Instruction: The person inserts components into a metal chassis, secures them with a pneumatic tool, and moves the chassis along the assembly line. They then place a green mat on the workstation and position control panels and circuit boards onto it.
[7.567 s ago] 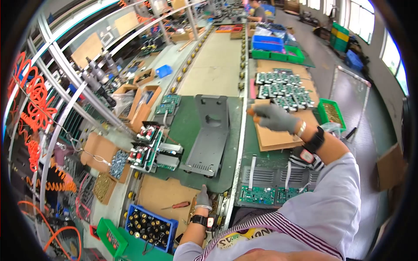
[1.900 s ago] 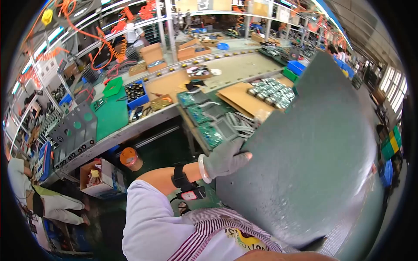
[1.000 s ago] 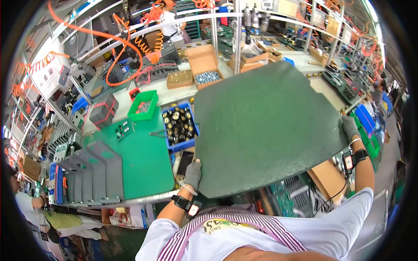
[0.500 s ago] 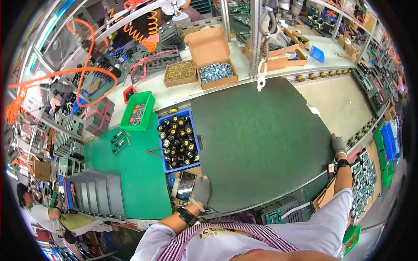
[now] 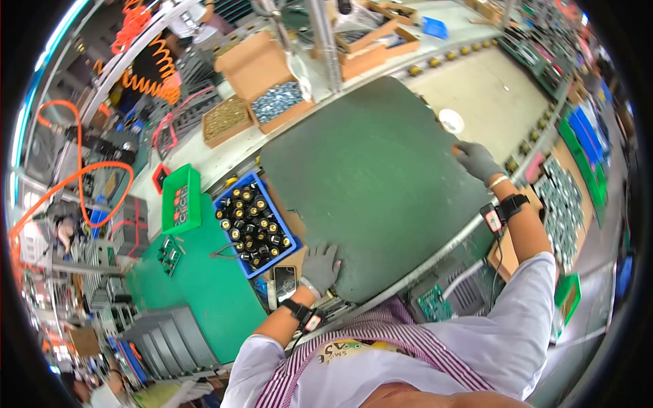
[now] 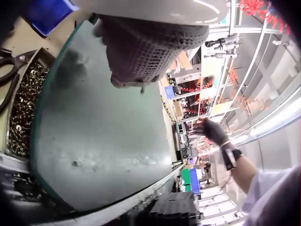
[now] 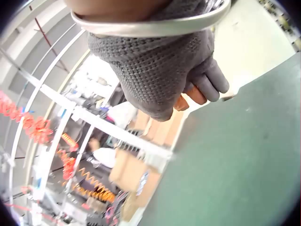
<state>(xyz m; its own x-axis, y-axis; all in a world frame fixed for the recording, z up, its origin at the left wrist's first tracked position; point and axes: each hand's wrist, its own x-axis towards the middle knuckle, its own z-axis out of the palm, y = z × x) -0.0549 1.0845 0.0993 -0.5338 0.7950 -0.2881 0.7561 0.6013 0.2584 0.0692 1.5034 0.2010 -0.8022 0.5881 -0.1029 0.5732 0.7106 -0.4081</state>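
Note:
A large dark green board (image 5: 381,183) lies flat on the conveyor line in front of me. My left hand (image 5: 321,267), in a grey glove, rests with spread fingers over the board's near left corner. Beyond the board's right edge is my right hand (image 5: 479,162), gloved with bare fingertips. In the right wrist view, the right fingers (image 7: 214,80) are loosely bent near the edge and hold nothing. The left wrist view shows the right hand (image 6: 214,132) raised off the board. Beside my left hand lies a phone (image 5: 284,282).
Left of the board stands a blue bin (image 5: 291,243) of black and brass parts. Cardboard boxes of screws (image 5: 275,102) line the far side. At right are circuit boards (image 5: 561,211) on cardboard; a white disc (image 5: 451,121) lies past the board.
The green board was carried in by both hands from the right and lowered onto the line. Since then, my right hand has let go of its edge, and my left fingers have spread on it.

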